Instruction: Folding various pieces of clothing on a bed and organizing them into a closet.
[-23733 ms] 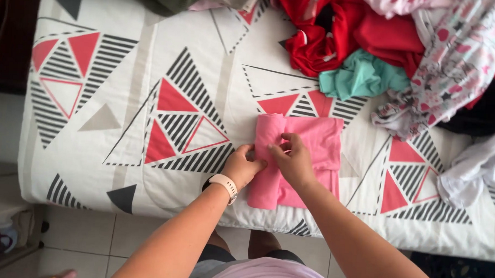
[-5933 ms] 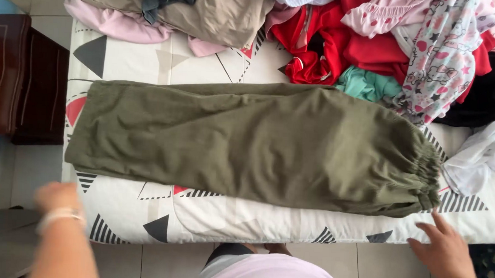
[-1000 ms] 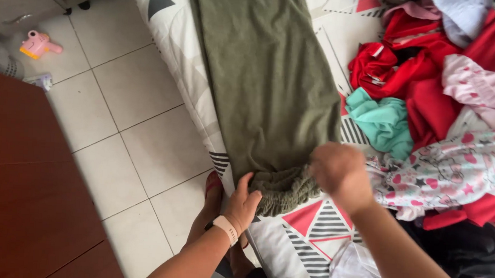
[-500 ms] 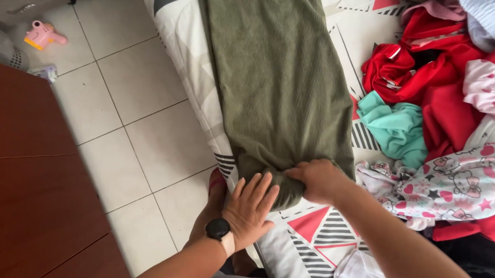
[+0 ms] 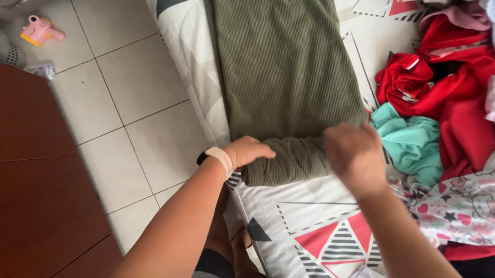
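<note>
Olive-green trousers (image 5: 285, 74) of ribbed cloth lie stretched along the near edge of a bed, their long axis running from the top of the head view down toward the person, slightly slanted so that the far end sits further left than the near end. The near end is turned into a thick roll (image 5: 290, 162) lying crosswise to the garment's length, just above a red, grey and black triangle print on the white bedsheet (image 5: 289, 211).

The left hand (image 5: 248, 151), with a pale watch strap (image 5: 220, 157) at the wrist, is cupped over the left end of the roll, fingers curled and pressing on the cloth. The right hand (image 5: 355, 156) hovers at the roll's right end, blurred; its fingers are bent downward, but whether they pinch the fabric or only touch it cannot be told.

To the right of the trousers, a heap of unfolded clothing crowds the bed: a teal garment (image 5: 409, 139) just beside the right hand, red garments (image 5: 441, 80) beyond it, and a white piece with a small pink and grey print (image 5: 464, 209) nearer the person.

Left of the bed is a pale tiled floor (image 5: 133, 102), where a small pink toy (image 5: 38, 30) lies well apart from the work. A dark reddish-brown wooden surface (image 5: 32, 192) fills the lower left.
</note>
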